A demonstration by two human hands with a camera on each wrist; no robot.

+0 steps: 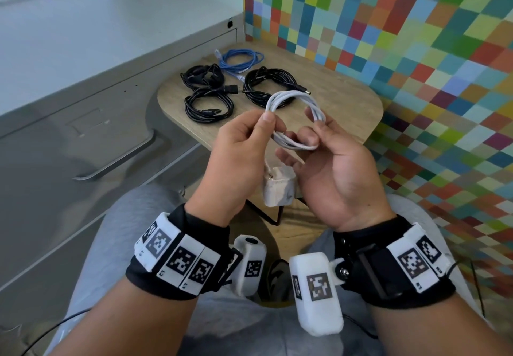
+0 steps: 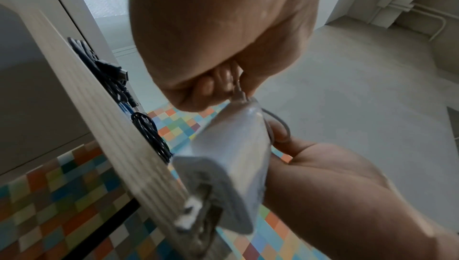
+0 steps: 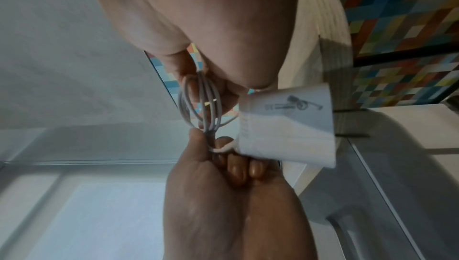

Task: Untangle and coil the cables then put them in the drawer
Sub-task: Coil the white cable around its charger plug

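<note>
I am holding the white cable [image 1: 294,118] up in front of me, above the near edge of the small wooden table [image 1: 344,100], with its loops gathered into a rough ring. My left hand [image 1: 241,147] is pinching the left side of the ring between thumb and forefinger, and the other fingers are curling in toward my palm. My right hand [image 1: 330,161] is gripping the right and near side of the ring, thumb pressing the strands against my bent fingers, palm turned up toward me. The white power brick [image 1: 279,187] is hanging from the cable just below and between my two hands, dangling free of the table. In the right wrist view the white cable [image 3: 201,103] is showing as several thin loops bunched together between the fingers of both hands, with the power brick [image 3: 285,125] right beside them.

Farther away on the table, four other coils are lying apart from each other: a blue cable [image 1: 240,63] at the far edge, a black cable with bulky plugs [image 1: 201,75] at the far left, a black cable [image 1: 208,106] nearer on the left, and another black cable [image 1: 268,83] to the right, partly behind the ring I am holding. The grey drawer unit [image 1: 91,122] is standing to the left of the table, its handle facing me and the front closed. Behind and right, a wall of coloured squares [image 1: 402,22] is filling the corner.
</note>
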